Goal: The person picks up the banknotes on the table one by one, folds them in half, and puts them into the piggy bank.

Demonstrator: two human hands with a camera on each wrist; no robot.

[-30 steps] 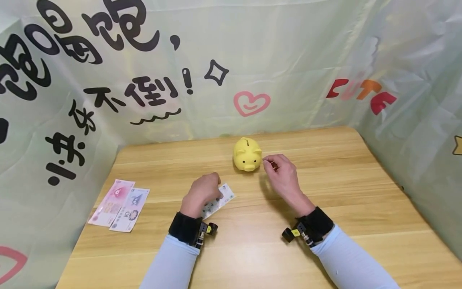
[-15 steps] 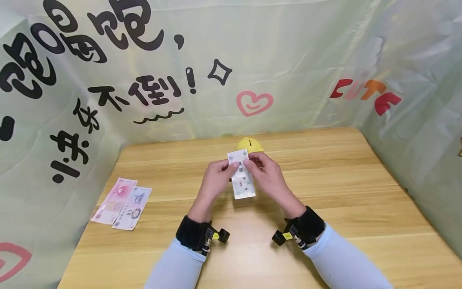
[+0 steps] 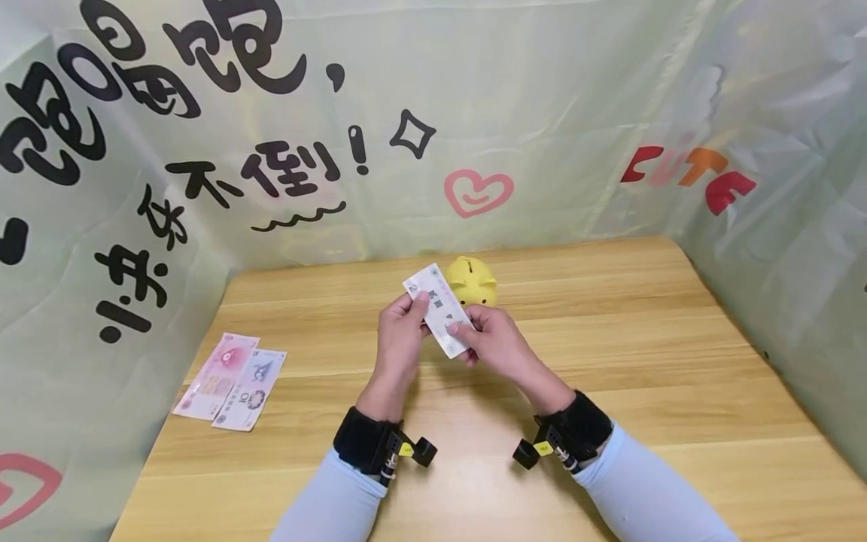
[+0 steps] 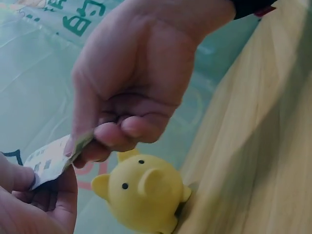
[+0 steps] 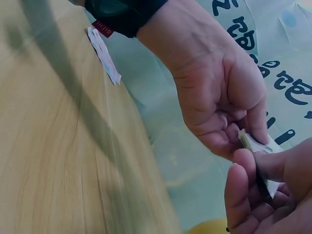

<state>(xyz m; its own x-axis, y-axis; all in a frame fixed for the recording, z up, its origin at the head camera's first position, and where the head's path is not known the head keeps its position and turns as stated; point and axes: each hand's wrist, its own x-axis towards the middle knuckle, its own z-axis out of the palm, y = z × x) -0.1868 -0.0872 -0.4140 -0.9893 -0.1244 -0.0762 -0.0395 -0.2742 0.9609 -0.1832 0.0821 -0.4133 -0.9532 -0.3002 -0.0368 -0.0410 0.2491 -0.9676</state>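
Observation:
Between both hands, in front of the yellow piggy bank point(image 3: 472, 280), a pale banknote point(image 3: 439, 307) with small dark printed squares is held up at a slant. The left hand point(image 3: 400, 339) pinches its upper left part, thumb on top. Lower down on the right, the right hand point(image 3: 503, 342) pinches the other end the same way. In the left wrist view the note point(image 4: 48, 158) spans from one hand to the other, with the piggy bank point(image 4: 146, 192) standing behind. The right wrist view shows the note point(image 5: 263, 146) bent between the fingers.
Two overlapping banknotes, one pink point(image 3: 215, 376) and one pale violet point(image 3: 250, 391), lie at the left of the wooden table point(image 3: 609, 339). A printed cloth backdrop point(image 3: 555, 98) stands close behind the table's back edge and along its sides.
The left hand has lifted the note off the table and brought it to the middle. The right hand has come to grip it too. The note has turned from nearly upright to slanting.

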